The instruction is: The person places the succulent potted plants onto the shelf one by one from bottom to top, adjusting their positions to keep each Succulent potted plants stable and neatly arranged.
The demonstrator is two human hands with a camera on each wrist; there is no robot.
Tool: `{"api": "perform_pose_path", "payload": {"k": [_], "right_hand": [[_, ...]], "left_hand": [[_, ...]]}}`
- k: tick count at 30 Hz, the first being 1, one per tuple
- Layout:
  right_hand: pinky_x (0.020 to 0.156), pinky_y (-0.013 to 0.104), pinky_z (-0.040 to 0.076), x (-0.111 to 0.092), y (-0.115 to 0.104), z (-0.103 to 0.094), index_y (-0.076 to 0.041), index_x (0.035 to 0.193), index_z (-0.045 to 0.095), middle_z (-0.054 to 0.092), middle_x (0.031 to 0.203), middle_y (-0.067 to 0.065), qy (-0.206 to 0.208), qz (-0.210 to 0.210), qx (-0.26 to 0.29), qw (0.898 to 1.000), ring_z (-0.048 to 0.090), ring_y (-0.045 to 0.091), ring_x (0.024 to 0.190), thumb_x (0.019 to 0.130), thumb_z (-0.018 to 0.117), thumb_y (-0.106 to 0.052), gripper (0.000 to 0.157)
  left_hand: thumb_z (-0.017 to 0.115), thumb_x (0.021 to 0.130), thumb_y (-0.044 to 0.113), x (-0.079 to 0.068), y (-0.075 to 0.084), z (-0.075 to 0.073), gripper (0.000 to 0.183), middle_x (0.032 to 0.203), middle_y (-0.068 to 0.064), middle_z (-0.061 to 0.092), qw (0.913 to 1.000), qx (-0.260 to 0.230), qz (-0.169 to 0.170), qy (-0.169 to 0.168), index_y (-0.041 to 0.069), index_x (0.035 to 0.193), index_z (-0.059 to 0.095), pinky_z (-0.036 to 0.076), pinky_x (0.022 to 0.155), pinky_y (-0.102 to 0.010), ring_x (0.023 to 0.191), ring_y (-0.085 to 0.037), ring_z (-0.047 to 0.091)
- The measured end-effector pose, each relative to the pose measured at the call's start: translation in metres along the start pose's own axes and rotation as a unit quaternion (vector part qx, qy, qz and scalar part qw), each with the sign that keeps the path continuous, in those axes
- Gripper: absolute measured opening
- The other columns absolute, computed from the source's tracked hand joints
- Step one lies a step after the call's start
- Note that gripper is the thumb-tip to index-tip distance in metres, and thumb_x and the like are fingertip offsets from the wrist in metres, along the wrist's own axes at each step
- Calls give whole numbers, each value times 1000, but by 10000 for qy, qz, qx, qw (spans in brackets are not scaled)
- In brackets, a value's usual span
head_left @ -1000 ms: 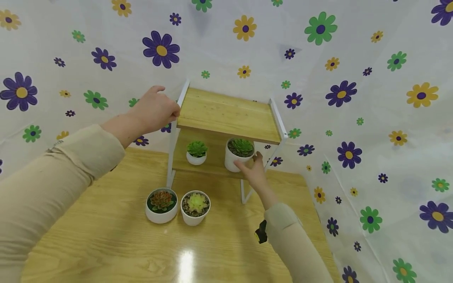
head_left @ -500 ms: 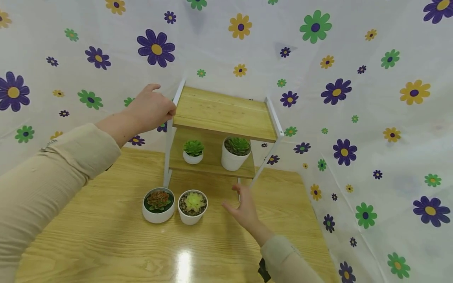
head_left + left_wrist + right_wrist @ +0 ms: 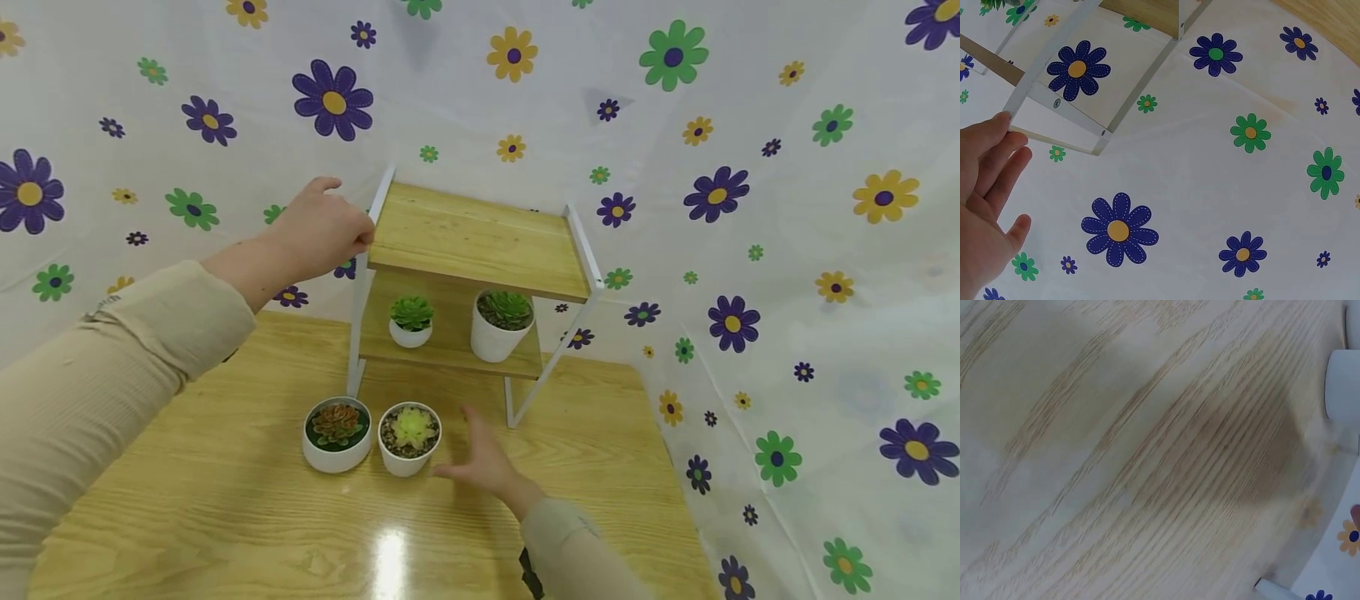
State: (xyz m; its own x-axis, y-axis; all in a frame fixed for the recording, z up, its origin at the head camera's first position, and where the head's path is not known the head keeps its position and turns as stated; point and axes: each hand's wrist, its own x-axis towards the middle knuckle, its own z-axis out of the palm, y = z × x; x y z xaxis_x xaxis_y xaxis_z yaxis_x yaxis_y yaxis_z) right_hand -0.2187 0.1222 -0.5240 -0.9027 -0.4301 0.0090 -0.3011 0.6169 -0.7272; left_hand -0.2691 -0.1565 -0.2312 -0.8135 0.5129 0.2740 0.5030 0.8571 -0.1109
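My left hand [image 3: 322,229] pinches the white metal frame of a two-tier wooden shelf [image 3: 480,242] at its upper left corner. In the left wrist view, the fingertips of the left hand [image 3: 991,169] meet on the white frame [image 3: 1041,69]. My right hand [image 3: 483,462] is over the table, thumb and fingers spread apart, just right of a white pot with a yellow-green succulent [image 3: 410,437]; a small gap seems to separate them. Left of that pot sits a low white bowl with a reddish succulent [image 3: 337,435].
On the lower shelf stand a small white pot with a green succulent [image 3: 411,323] and a larger white pot with a green succulent [image 3: 501,327]. The wooden table [image 3: 262,533] meets a flower-print cloth [image 3: 787,350] behind and at the right.
My right hand has let go of the larger pot on the lower shelf, then come down and left toward the yellow-green succulent. The left hand has stayed on the shelf frame.
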Motion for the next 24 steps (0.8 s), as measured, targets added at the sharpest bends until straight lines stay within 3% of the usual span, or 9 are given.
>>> {"api": "perform_pose_path", "payload": {"k": [9,18,24], "right_hand": [[109,52,32,15,-10,23,-1,149,8,27,150,23,-366,115,-165,9991,31,37,137,67,82,-40,117],[109,50,33,24,-22,32,-3,149,9,34,146,22,-338,583,291,9973,38,37,133,70,81,-36,112],[107,48,36,27,-25,33,-1,148,13,37,145,20,-352,690,173,9968,41,35,132,69,82,-35,110]], "left_hand": [[64,85,5,2,2,0,8,85,-11,72,10000,15,-5,-39,3,89,71,26,110,-56,81,-28,69],[64,85,5,1,1,0,9,87,-11,73,10000,-8,-30,-86,4,91,71,26,110,-56,82,-28,69],[63,85,4,1,0,0,10,86,-11,73,10000,27,5,-29,4,90,71,27,110,-56,82,-28,69]]}}
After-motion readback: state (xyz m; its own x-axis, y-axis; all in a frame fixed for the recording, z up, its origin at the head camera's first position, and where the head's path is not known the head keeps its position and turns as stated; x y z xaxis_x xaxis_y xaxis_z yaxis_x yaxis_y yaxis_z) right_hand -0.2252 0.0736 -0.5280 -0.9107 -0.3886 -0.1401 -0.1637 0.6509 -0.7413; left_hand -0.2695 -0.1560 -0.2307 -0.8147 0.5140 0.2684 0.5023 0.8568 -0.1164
